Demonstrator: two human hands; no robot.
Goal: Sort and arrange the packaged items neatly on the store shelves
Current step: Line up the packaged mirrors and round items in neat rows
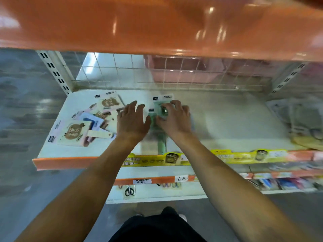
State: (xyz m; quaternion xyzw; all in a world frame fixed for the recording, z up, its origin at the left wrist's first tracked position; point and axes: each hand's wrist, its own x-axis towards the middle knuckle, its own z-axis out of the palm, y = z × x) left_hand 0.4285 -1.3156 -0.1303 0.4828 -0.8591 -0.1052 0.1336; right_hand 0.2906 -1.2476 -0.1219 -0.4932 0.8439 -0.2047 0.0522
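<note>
From where I watch, the white shelf board [227, 119] lies bare to the right of the green packaged items [161, 109], up to the clear plastic bags [297, 116] at its far right. A scattered pile of cream and blue carded packets [90, 123] crowds the left. The glossy orange shelf [157, 23] overhangs, and a white wire grid [174, 72] closes the back.

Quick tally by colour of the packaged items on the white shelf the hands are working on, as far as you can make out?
Green packs under the hands: 2, overlapping and blurred
Cream packs with brown print: 2, possibly more in the heap
Blue pack: 1
Total: 5 clearly countable; other packs in the left heap overlap too much to separate. The left hand lies flat; the right hand grips a green pack.
</note>
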